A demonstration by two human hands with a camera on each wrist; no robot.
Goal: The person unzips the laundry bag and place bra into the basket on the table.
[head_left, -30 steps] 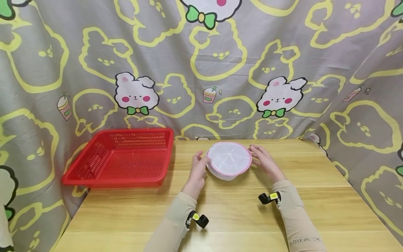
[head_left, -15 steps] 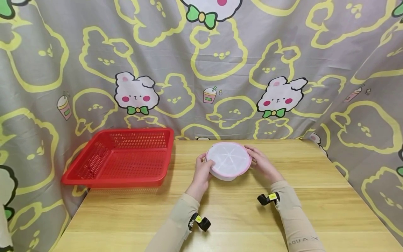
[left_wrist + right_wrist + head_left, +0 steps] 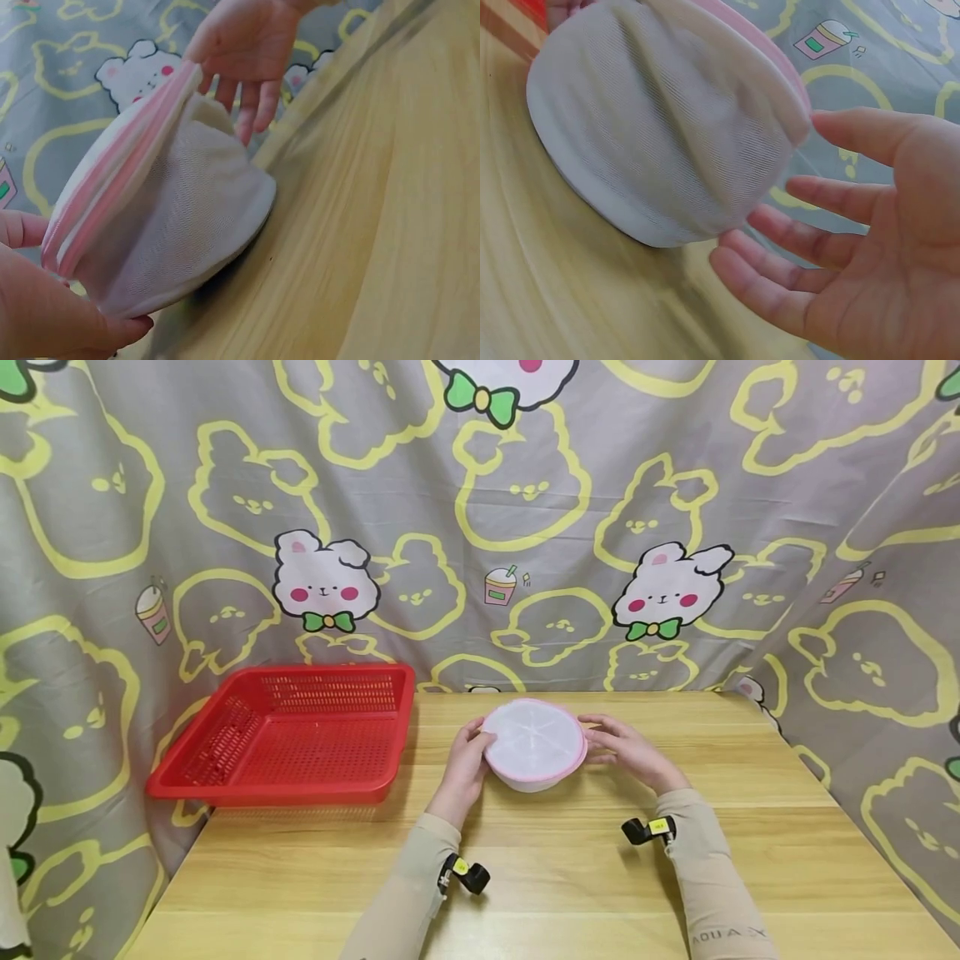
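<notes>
A round white mesh laundry bag (image 3: 534, 739) with pink trim stands low on the wooden table, its flat top facing up. Its soft mesh side (image 3: 187, 202) sags in folds in the left wrist view. My left hand (image 3: 462, 772) holds the bag's left side, thumb over the rim. On the other side is my right hand (image 3: 630, 752), palm toward the bag. In the right wrist view its fingers (image 3: 780, 289) are spread and nearly straight, with the tips right at the rim and the mesh side. The bag's far side is hidden.
To the left sits a large red plastic basket (image 3: 390, 777) with perforated walls. Behind the wooden table (image 3: 555, 877) hangs a grey curtain (image 3: 420, 468) with yellow outlines and rabbit faces. A small black camera is strapped on each sleeve.
The bag has shifted slightly left, with my left hand moving along with it. My right hand has come closer to the bag since a second ago, and its fingers now look looser.
</notes>
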